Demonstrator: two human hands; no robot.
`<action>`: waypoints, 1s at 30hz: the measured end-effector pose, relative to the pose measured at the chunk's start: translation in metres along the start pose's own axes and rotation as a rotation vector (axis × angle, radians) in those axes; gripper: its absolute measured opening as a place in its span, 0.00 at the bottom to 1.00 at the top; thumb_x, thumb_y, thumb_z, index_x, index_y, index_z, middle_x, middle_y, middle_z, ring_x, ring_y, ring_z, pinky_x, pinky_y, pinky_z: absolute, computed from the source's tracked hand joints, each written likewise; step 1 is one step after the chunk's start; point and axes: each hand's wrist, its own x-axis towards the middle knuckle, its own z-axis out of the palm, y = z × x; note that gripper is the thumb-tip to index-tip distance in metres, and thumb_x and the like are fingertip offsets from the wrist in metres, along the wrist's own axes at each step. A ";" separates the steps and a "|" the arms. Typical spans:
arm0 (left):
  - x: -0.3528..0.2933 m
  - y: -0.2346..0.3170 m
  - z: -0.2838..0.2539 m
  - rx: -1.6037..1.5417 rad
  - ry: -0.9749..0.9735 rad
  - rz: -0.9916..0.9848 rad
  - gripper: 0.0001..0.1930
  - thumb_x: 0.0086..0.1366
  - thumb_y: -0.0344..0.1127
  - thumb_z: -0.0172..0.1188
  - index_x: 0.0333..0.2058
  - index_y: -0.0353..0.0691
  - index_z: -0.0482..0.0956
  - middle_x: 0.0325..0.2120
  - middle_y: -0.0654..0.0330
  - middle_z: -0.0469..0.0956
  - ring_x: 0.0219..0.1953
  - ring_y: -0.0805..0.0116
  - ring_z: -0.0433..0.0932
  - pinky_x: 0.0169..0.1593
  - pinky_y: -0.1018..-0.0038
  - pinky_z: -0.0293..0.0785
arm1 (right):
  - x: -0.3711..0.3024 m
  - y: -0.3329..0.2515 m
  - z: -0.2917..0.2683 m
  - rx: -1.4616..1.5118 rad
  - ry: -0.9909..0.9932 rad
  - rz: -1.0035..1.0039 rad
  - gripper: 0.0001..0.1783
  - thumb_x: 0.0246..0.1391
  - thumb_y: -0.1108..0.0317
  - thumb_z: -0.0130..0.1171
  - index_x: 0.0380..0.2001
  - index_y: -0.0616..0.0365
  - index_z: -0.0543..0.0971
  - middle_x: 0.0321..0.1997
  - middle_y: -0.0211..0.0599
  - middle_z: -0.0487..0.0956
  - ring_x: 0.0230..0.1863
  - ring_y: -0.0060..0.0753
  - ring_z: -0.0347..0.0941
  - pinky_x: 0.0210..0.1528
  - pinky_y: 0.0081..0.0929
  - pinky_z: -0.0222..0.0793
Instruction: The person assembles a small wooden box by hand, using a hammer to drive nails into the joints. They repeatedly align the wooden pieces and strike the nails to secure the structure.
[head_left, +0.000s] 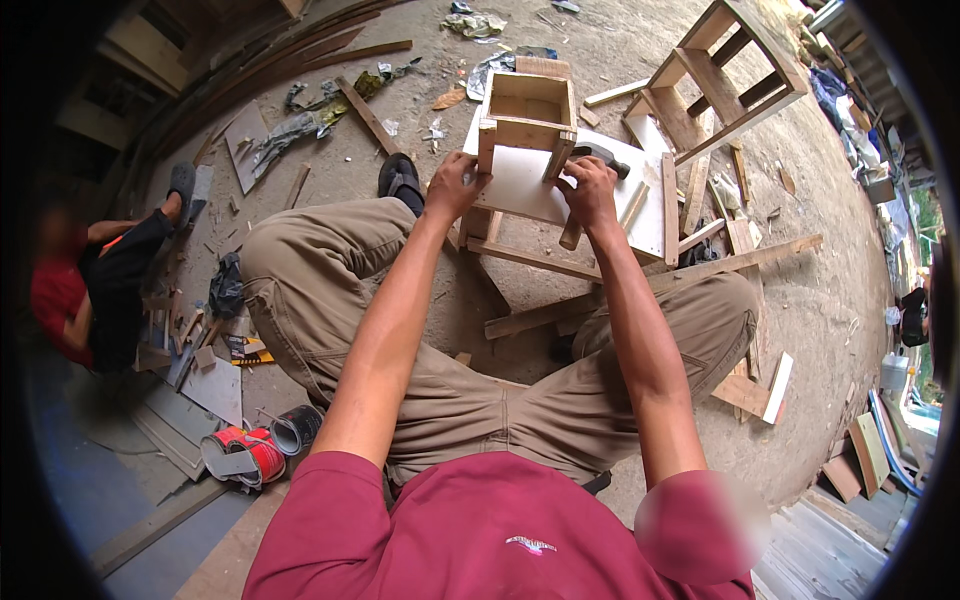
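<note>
A small open wooden box frame [527,133] with short legs stands upon a white-faced board [520,180]. That board tops a low wooden frame [535,261] between my knees. My left hand [454,187] is closed around the lower end of the box frame's left leg. In my right hand [591,194] is a hammer [606,160], its head showing above the fingers and its wooden handle sticking out below. The right fingers lie close beside the box frame's right leg; whether they touch it I cannot tell.
Another wooden frame [690,95] lies tipped at the far right. A long plank [720,266] crosses near my right knee, among scattered offcuts. Red and dark cans [245,455] sit at the lower left. Another person [105,265] sits at the far left.
</note>
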 end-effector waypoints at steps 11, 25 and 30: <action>0.027 0.034 -0.014 -0.278 0.010 -0.047 0.17 0.54 0.44 0.73 0.38 0.40 0.86 0.30 0.58 0.85 0.33 0.68 0.82 0.39 0.71 0.76 | 0.021 0.006 -0.030 0.501 -0.017 0.069 0.22 0.46 0.69 0.69 0.47 0.59 0.81 0.45 0.44 0.83 0.47 0.41 0.80 0.51 0.30 0.74; 0.048 0.078 -0.037 -1.056 -0.113 -0.449 0.16 0.61 0.42 0.69 0.39 0.34 0.83 0.32 0.56 0.84 0.33 0.70 0.84 0.39 0.76 0.80 | 0.046 -0.033 -0.074 1.505 -0.099 0.488 0.20 0.62 0.62 0.60 0.46 0.72 0.77 0.38 0.46 0.82 0.37 0.35 0.82 0.44 0.29 0.81; 0.048 0.078 -0.047 -1.017 -0.092 -0.472 0.15 0.61 0.41 0.69 0.39 0.34 0.83 0.32 0.56 0.84 0.33 0.69 0.84 0.40 0.76 0.80 | 0.046 -0.031 -0.075 1.516 -0.146 0.519 0.20 0.62 0.62 0.60 0.47 0.72 0.77 0.37 0.46 0.82 0.38 0.35 0.82 0.44 0.30 0.81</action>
